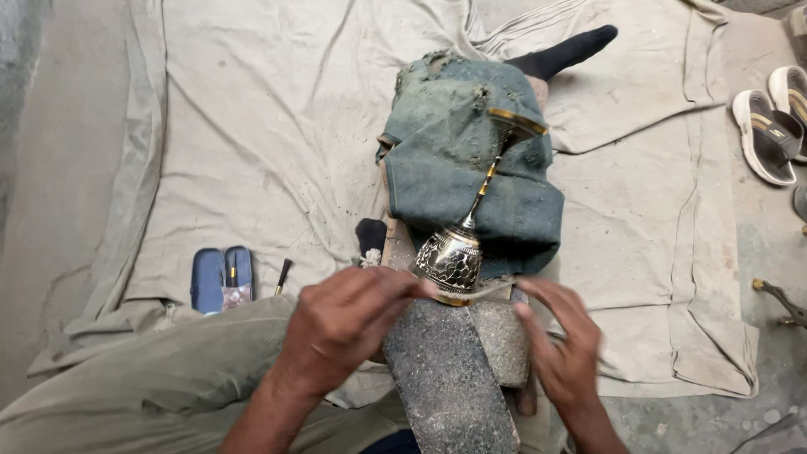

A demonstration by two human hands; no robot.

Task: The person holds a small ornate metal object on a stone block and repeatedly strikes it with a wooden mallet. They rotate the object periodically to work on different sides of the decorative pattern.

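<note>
- Left hand (349, 324): fingers curled, pinching the near end of a thin metal tool (479, 292) that runs across under the goblet's cup.
- Right hand (565, 349): motion-blurred, fingers bent, tips at the far end of the same tool; can't tell if it grips or just steadies it.
- Goblet (458, 248): engraved brass, lying tilted, cup toward the person, slim stem running up to the round foot. Cup rests against the top of a grey padded block (445, 370); foot lies on a dusty green cloth (445, 160).
- Green cloth covers a leg; black sock (567, 52) sticks out past it.
- All on a wrinkled beige sheet (277, 126) spread on the floor.
- Left on the sheet: open blue case (221, 277), small dark-handled tool (284, 275) just beside it.
- Right edge: white sandals (777, 122) off the sheet.
</note>
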